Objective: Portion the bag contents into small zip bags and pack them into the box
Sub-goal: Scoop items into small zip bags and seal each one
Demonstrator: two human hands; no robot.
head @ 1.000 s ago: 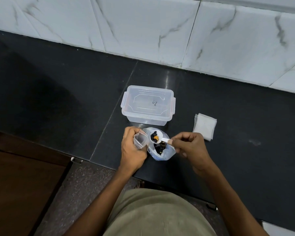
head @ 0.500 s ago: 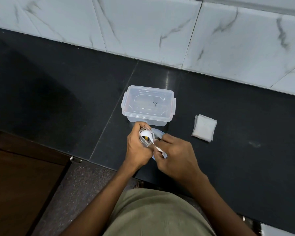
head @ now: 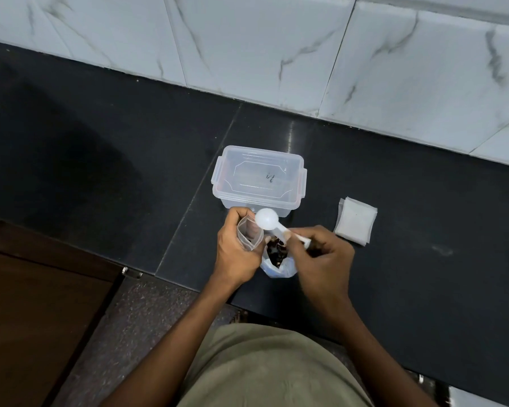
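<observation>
Fingers of my left hand [head: 235, 254] grip the open zip bag [head: 249, 234]; my right hand [head: 318, 257] pinches the scoop [head: 269, 222].

- Single view only, head-worn, wide-angle; nothing else to overlap with.
- Looked forward and steeply down over the wearer's torso onto a dark counter [head: 394, 177].
- Marble wall tiles [head: 247, 39] ran across the top edge, bowed by lens distortion.
- Left hand [head: 235, 251] and right hand [head: 318, 259] sat near frame centre, at arm's reach.
- Clear box [head: 259, 177] lay just beyond the hands; brown cabinet front [head: 36, 318] filled the lower left.
</observation>
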